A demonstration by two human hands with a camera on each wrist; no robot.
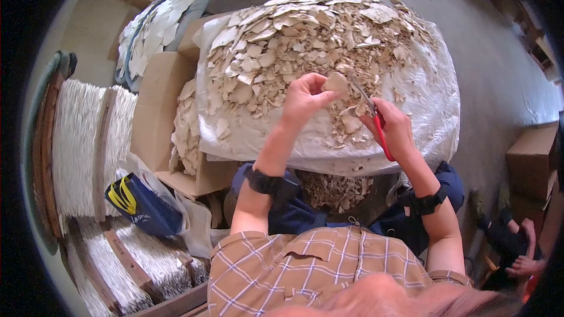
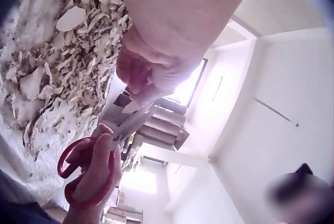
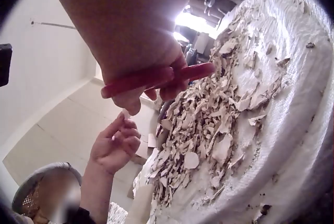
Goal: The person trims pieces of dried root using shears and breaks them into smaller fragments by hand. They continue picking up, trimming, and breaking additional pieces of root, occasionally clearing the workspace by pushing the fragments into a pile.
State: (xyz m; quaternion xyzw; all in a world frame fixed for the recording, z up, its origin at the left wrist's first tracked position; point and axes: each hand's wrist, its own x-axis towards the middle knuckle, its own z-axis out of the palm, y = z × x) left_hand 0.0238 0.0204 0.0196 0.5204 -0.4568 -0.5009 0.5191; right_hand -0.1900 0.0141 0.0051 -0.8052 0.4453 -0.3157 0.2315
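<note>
Pinched between the thumb and fingers of my left hand point(image 1: 302, 101) is a thin, pale, rounded flake point(image 1: 335, 84). My right hand point(image 1: 396, 131) grips red-handled scissors point(image 1: 382, 135), its fingers through the red loops point(image 2: 63, 167). The metal blades point toward the flake, and their tips come close to its right edge in the head view. Both hands are over the near part of a heap of dry, pale flakes point(image 1: 282, 53), broken into many sizes. In the right wrist view the scissors' handles point(image 3: 138, 82) hide most of the blades.
White plastic sheeting point(image 1: 435, 105) lies under the heap. An open cardboard box point(image 1: 154, 117) with larger flakes stands at the left, beside a blue bag point(image 1: 144, 205) and stacked white sheets point(image 1: 76, 147). More scraps point(image 1: 335, 191) lie below the near edge. Another person's hands point(image 1: 523, 264) show at right.
</note>
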